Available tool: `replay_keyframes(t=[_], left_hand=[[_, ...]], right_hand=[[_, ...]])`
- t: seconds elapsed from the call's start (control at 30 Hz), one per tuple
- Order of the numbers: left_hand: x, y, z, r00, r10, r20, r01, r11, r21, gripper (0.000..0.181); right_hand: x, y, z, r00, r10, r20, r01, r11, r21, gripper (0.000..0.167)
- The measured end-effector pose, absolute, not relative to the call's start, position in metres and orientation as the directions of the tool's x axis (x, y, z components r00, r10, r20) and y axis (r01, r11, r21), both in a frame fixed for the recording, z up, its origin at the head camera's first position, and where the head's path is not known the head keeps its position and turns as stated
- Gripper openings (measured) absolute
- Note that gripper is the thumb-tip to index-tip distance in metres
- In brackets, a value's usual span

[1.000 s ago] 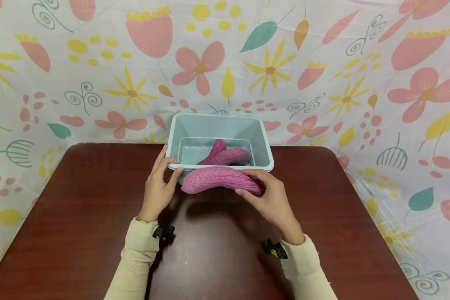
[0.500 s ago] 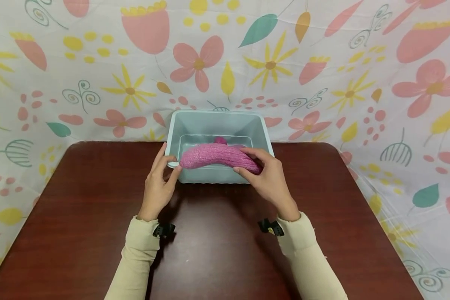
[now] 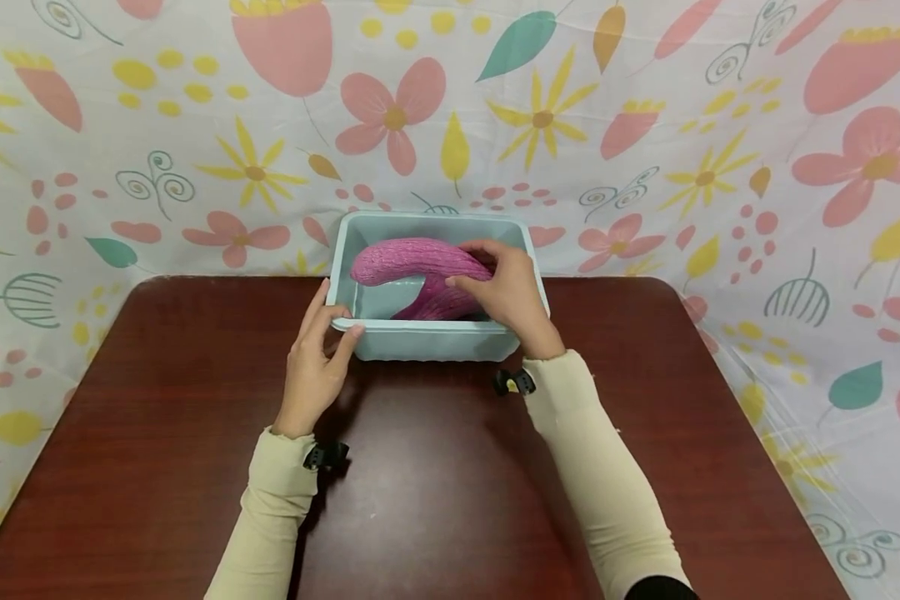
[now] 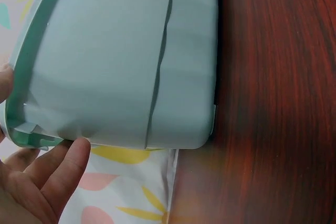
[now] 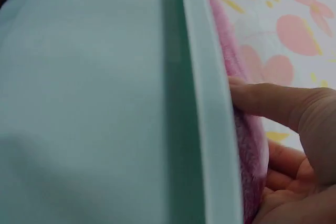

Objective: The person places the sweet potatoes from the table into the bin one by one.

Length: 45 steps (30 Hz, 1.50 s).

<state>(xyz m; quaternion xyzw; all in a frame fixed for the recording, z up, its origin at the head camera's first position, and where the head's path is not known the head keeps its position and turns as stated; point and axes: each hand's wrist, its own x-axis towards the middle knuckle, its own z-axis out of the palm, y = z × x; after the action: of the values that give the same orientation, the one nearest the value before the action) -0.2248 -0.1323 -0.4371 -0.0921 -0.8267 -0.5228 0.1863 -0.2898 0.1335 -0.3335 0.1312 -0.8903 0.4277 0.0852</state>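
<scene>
Near the wall stands a pale blue plastic tub (image 3: 435, 343) on the table. My left hand (image 3: 315, 367) grips its front left corner, thumb at the front rim and fingers along the side; the left wrist view shows those fingers (image 4: 65, 174) against the tub wall (image 4: 100, 61). Inside the tub's opening, my right hand (image 3: 512, 287) holds a curved, ridged purple eggplant (image 3: 408, 254) by its right end. Beneath it lie more purple eggplants (image 3: 446, 302), partly hidden. In the right wrist view, the tub rim (image 5: 212, 108) covers part of the held eggplant (image 5: 252, 140).
A dark reddish-brown wooden table (image 3: 420, 483) carries the tub. Close behind the tub hangs a white cloth (image 3: 270, 233) with a flower and leaf print, which also runs along both sides. Black straps with small devices (image 3: 326, 456) are on the wrists.
My right hand has carried the eggplant from in front of the tub, up over the front rim, to above the eggplants inside. The left hand keeps its grip on the corner.
</scene>
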Motion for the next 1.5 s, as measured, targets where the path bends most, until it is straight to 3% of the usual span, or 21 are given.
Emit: replay_keyframes(t=[0.33, 0.93, 1.23, 1.5], left_hand=[[-0.225, -0.133, -0.437, -0.916, -0.04, 0.4, 0.345, 0.435, 0.832, 0.024], [-0.225, -0.132, -0.437, -0.911, -0.039, 0.412, 0.355, 0.438, 0.826, 0.026], [-0.223, -0.131, -0.436, -0.907, -0.043, 0.42, 0.358, 0.447, 0.82, 0.026], [-0.226, -0.131, -0.436, -0.9, -0.021, 0.436, 0.384, 0.436, 0.814, 0.027]], right_hand=[[-0.314, 0.112, -0.327, -0.966, -0.166, 0.201, -0.26, 0.649, -0.715, 0.044], [-0.325, 0.108, -0.324, -0.971, -0.151, 0.188, -0.241, 0.635, -0.734, 0.045], [-0.311, 0.11, -0.321, -0.957, -0.168, 0.238, -0.29, 0.605, -0.741, 0.04], [-0.272, 0.116, -0.325, -0.923, -0.155, 0.351, -0.371, 0.593, -0.715, 0.035]])
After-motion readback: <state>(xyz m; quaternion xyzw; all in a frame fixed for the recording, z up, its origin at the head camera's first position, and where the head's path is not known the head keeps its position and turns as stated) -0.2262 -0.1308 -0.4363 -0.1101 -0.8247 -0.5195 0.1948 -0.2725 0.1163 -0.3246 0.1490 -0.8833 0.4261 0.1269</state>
